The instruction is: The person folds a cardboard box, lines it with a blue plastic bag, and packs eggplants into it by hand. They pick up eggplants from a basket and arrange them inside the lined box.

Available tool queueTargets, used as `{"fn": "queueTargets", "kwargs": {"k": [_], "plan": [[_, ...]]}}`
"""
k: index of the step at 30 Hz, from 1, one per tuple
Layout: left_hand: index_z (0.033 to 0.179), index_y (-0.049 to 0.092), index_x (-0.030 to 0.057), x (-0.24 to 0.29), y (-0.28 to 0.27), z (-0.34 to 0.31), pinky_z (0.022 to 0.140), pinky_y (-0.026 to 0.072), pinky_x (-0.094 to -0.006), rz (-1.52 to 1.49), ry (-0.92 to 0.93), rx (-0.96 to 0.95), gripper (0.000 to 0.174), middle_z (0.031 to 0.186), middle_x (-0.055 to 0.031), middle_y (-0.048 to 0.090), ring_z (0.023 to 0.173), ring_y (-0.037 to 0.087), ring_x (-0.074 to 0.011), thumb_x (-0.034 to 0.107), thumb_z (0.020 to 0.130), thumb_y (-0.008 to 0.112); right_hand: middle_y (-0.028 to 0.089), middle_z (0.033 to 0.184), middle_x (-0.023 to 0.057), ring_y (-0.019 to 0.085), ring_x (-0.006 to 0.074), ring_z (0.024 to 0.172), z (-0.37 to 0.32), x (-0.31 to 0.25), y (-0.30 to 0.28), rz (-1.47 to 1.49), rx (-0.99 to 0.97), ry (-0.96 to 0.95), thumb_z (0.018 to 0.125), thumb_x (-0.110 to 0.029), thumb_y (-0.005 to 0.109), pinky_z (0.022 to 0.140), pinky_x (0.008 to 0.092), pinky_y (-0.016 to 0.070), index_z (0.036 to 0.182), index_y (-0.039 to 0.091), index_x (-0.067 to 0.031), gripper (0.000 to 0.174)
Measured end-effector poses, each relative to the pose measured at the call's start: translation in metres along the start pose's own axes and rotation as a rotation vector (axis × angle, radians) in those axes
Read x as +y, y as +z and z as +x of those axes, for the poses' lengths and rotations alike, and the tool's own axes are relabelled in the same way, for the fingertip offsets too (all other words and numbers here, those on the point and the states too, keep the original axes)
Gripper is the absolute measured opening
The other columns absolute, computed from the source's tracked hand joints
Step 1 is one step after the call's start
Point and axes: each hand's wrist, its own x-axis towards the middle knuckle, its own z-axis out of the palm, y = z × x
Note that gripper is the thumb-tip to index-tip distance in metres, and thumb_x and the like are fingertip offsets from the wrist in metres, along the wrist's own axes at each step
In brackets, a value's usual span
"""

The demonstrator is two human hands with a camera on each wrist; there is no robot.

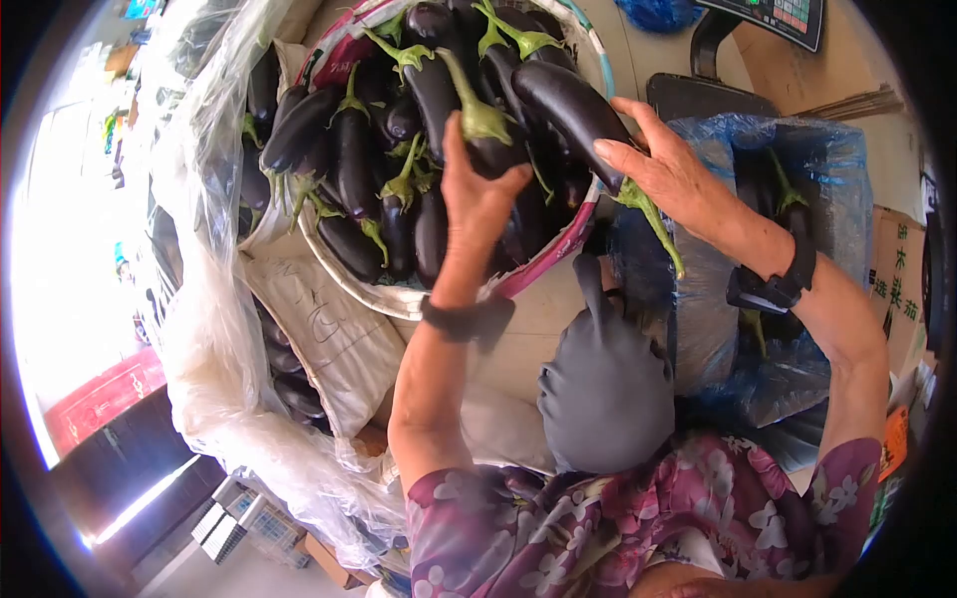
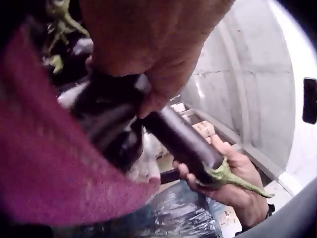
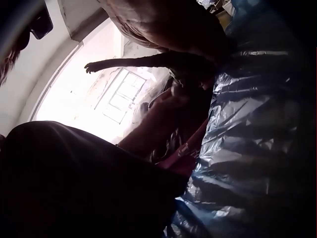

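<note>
A long dark eggplant (image 1: pixel 568 100) is gripped near its green cap by my right hand (image 1: pixel 673 174), thumb on top, over the basket's right rim (image 1: pixel 588 204). In the left wrist view that eggplant (image 2: pixel 181 141) lies across the right hand's (image 2: pixel 242 186) palm and fingers. My left hand (image 1: pixel 477 204) grips another eggplant (image 1: pixel 493 154) among the heap, thumb and fingers on opposite sides. Its far fingers are hidden. The left hand (image 2: pixel 153 44) looms large in its wrist view. The right wrist view is dark: the right hand (image 3: pixel 168 25) is above a curved stem (image 3: pixel 129 63).
Blue plastic (image 1: pixel 703 299) lines a container at the right with eggplants inside. A scale (image 1: pixel 708 95) stands behind it. A grey-covered knee or similar rounded shape (image 1: pixel 608 389) is below the basket. Clear plastic (image 1: pixel 214 329) and a white sack (image 1: pixel 324 344) lie left.
</note>
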Motion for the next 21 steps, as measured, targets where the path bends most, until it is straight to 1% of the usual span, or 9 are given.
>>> {"fn": "queueTargets", "kwargs": {"k": [2, 3, 5, 7, 11, 13, 17, 20, 21], "plan": [[0.145, 0.034, -0.0015, 0.044, -0.024, 0.004, 0.095, 0.0482, -0.0343, -0.398, -0.106, -0.015, 0.089, 0.115, -0.01, 0.06, 0.106, 0.06, -0.0224, -0.005, 0.067, 0.075, 0.062, 0.117, 0.0272, 0.064, 0.0295, 0.104, 0.007, 0.003, 0.001, 0.025, -0.024, 0.003, 0.093, -0.046, 0.059, 0.092, 0.0373, 0.0483, 0.146, 0.033, 0.0037, 0.077], [0.141, 0.039, -0.0023, 0.049, -0.036, 0.009, 0.096, 0.048, -0.0358, -0.558, -0.113, -0.05, 0.079, 0.116, -0.0106, 0.06, 0.106, 0.06, -0.0213, -0.006, 0.069, 0.071, 0.062, 0.119, 0.0266, 0.064, 0.029, 0.104, 0.012, 0.007, 0.005, 0.069, -0.082, -0.038, 0.094, -0.045, 0.058, 0.093, 0.0375, 0.0482, 0.147, 0.033, 0.0027, 0.076], [0.136, 0.046, -0.0009, 0.049, -0.053, 0.017, 0.102, 0.0456, -0.0371, -0.724, -0.073, -0.081, 0.066, 0.121, -0.0122, 0.06, 0.11, 0.06, -0.0254, 0.002, 0.073, 0.066, 0.061, 0.12, 0.026, 0.064, 0.0285, 0.104, 0.017, 0.009, 0.01, 0.112, -0.131, -0.088, 0.094, -0.045, 0.058, 0.093, 0.0377, 0.0482, 0.147, 0.032, 0.0018, 0.075], [0.138, 0.042, -0.0042, 0.054, -0.066, 0.02, 0.109, 0.0409, -0.0447, -0.857, -0.023, -0.166, 0.069, 0.131, -0.0199, 0.056, 0.121, 0.056, -0.0333, 0.007, 0.074, 0.067, 0.053, 0.135, 0.0198, 0.057, 0.0254, 0.117, 0.019, 0.007, 0.015, -0.092, -0.294, -0.183, 0.098, -0.038, 0.057, 0.103, 0.0368, 0.0437, 0.152, 0.028, -0.0039, 0.071], [0.144, 0.035, -0.0065, 0.083, -0.074, 0.015, 0.116, 0.0321, -0.0509, -1.027, -0.01, -0.228, 0.08, 0.146, -0.0264, 0.042, 0.135, 0.042, -0.0411, 0.012, 0.075, 0.071, 0.053, 0.138, 0.0187, 0.054, 0.0257, 0.126, 0.004, -0.02, -0.007, 0.108, -0.48, 0.013, 0.097, -0.033, 0.061, 0.107, 0.0371, 0.0421, 0.15, 0.032, -0.0038, 0.067], [0.135, 0.044, -0.0063, 0.103, -0.066, 0.012, 0.11, 0.0422, -0.047, -1.205, -0.073, -0.227, 0.067, 0.132, -0.0213, 0.056, 0.125, 0.053, -0.036, 0.008, 0.075, 0.07, 0.053, 0.137, 0.0186, 0.055, 0.0251, 0.125, -0.006, -0.028, -0.017, 0.151, -0.463, -0.014, 0.095, -0.032, 0.064, 0.106, 0.0365, 0.043, 0.149, 0.034, -0.0033, 0.068], [0.134, 0.046, -0.0037, 0.142, -0.031, 0.012, 0.111, 0.0394, -0.0482, -1.161, -0.071, -0.3, 0.061, 0.131, -0.0178, 0.057, 0.123, 0.054, -0.0343, 0.008, 0.079, 0.07, 0.058, 0.13, 0.0192, 0.063, 0.0227, 0.11, -0.036, -0.052, -0.035, 0.164, -0.371, -0.344, 0.087, -0.039, 0.074, 0.093, 0.0341, 0.0495, 0.144, 0.038, -0.0004, 0.078], [0.133, 0.047, 0.0, 0.186, 0.012, 0.0, 0.109, 0.0391, -0.0436, -1.068, -0.044, -0.444, 0.047, 0.128, -0.0123, 0.058, 0.12, 0.055, -0.0275, 0.012, 0.09, 0.063, 0.068, 0.105, 0.0136, 0.065, 0.0198, 0.096, -0.061, -0.07, -0.064, 0.111, -0.121, -0.419, 0.079, -0.044, 0.08, 0.085, 0.0313, 0.0507, 0.138, 0.044, 0.0033, 0.084], [0.132, 0.047, 0.0004, 0.2, 0.022, -0.002, 0.108, 0.0391, -0.0424, -1.022, -0.039, -0.499, 0.044, 0.126, -0.0112, 0.059, 0.119, 0.055, -0.0255, 0.014, 0.093, 0.062, 0.065, 0.113, 0.0131, 0.062, 0.0192, 0.103, -0.072, -0.074, -0.077, 0.088, -0.141, -0.255, 0.081, -0.038, 0.078, 0.088, 0.0317, 0.0488, 0.138, 0.046, 0.0023, 0.077]]}}
